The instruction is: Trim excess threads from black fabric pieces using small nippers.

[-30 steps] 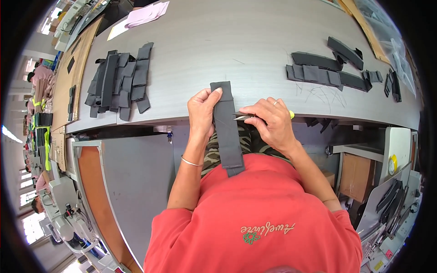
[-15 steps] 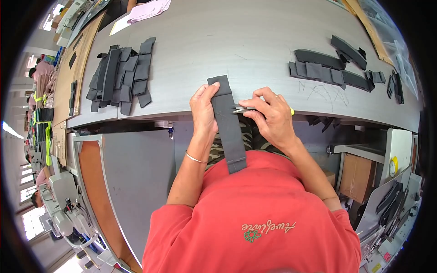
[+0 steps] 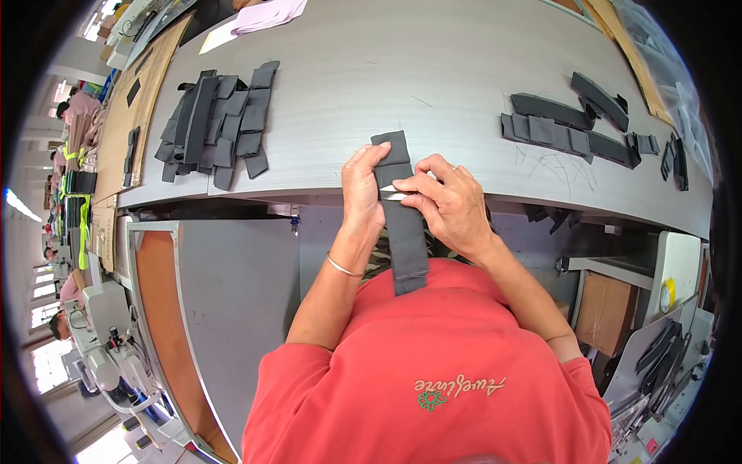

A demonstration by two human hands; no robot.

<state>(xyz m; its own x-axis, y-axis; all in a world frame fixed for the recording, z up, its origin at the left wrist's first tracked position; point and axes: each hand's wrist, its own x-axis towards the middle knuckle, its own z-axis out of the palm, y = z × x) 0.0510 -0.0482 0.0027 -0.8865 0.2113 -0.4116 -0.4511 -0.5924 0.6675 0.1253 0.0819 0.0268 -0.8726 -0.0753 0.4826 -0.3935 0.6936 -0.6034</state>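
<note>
A long dark grey fabric strip (image 3: 407,240) hangs from the table's front edge towards my red shirt, with a stitched line across its lower end and a folded upper end. My left hand (image 3: 362,185) is closed on the strip's left side, thumb pressed near the top. Between the fingers of my right hand (image 3: 450,201) is a pair of thread snips (image 3: 396,196). Their two pointed blades are parted and lie over the strip's upper part, close to my left hand. My right fingers hide the handles.
On the grey table (image 3: 371,93), a pile of dark fabric strips (image 3: 224,116) lies left and more strips (image 3: 545,133) lie right, near loose threads (image 3: 560,166). Pink sheets (image 3: 267,15) are at the back. A cardboard box (image 3: 607,313) stands below, right.
My right hand has moved left, bringing the snips' blades from the strip's right edge across it. The blades now show apart. My left hand still grips the strip, slightly further right in view.
</note>
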